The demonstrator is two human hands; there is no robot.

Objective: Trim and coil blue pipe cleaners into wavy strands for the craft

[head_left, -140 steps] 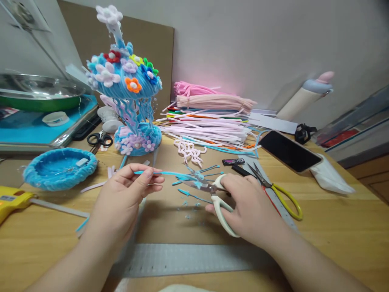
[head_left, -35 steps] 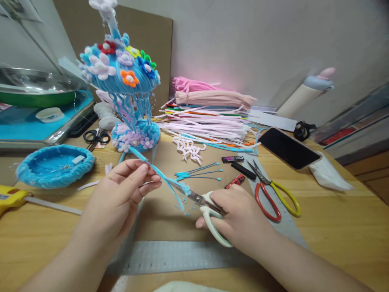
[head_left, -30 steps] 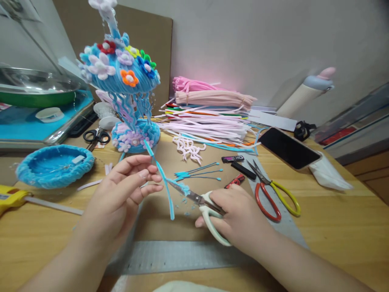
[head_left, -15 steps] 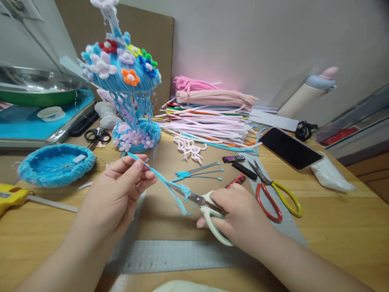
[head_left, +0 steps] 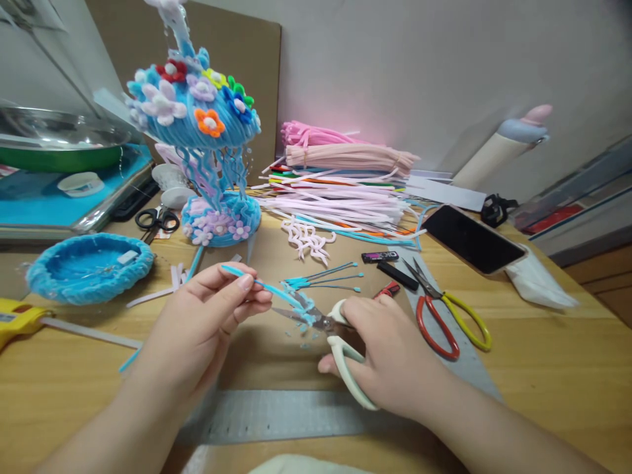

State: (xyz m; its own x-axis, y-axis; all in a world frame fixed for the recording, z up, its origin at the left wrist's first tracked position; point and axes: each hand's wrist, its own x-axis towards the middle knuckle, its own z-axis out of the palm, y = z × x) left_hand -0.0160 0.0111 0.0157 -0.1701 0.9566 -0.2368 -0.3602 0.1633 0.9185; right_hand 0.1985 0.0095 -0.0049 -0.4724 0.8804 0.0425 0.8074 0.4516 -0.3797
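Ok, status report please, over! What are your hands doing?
Left hand pinching blue pipe cleaner. Right hand working white scissors, blades at its fuzzy end. Blue fluff bits on cardboard beneath. Nothing blocking.

- My left hand (head_left: 197,329) is left of my right hand (head_left: 390,359), the pipe cleaner (head_left: 266,289) running between them to the scissors (head_left: 336,342).
- A ruler (head_left: 286,416) lies nearer me than both.
- The stack of pipe cleaners (head_left: 340,191) sits behind, a second pair of scissors (head_left: 447,309) right of my right hand.
- The woven dish (head_left: 86,266) lies far left.
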